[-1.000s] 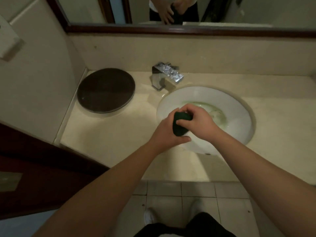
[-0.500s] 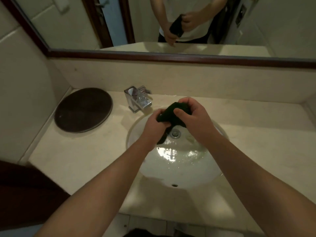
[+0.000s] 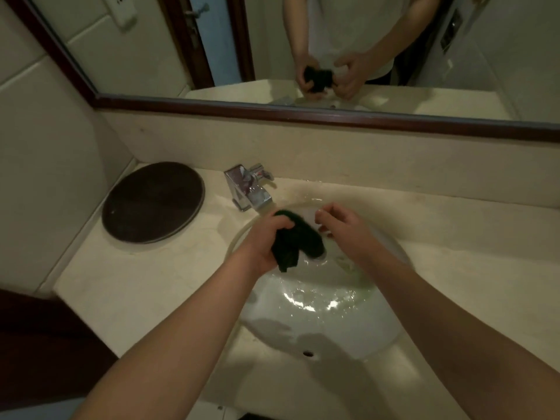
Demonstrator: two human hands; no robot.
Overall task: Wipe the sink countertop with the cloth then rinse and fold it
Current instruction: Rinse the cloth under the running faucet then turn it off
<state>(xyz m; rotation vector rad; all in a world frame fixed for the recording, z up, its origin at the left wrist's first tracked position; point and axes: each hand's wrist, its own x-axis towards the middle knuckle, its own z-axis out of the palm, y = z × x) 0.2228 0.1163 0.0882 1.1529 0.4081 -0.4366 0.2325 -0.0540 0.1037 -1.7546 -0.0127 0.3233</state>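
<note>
While left hand point(image 3: 266, 241) grips the bunched dark green cloth point(image 3: 298, 239) over the basin point(image 3: 318, 322), right hand point(image 3: 345, 228) hovers just right, fingers loosely curled, pinching nothing.

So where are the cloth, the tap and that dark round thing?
cloth point(image 3: 298, 241), head view, middle of the dark bunch.
tap point(image 3: 248, 189), head view, chrome body.
dark round disc point(image 3: 153, 201), head view, centre of its top.

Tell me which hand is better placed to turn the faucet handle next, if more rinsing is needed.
Probably the right hand: its fingers are loose and off the dark green cloth, which the left hand grips bunched over the basin. The faucet sits closer to the left hand, though.
</note>
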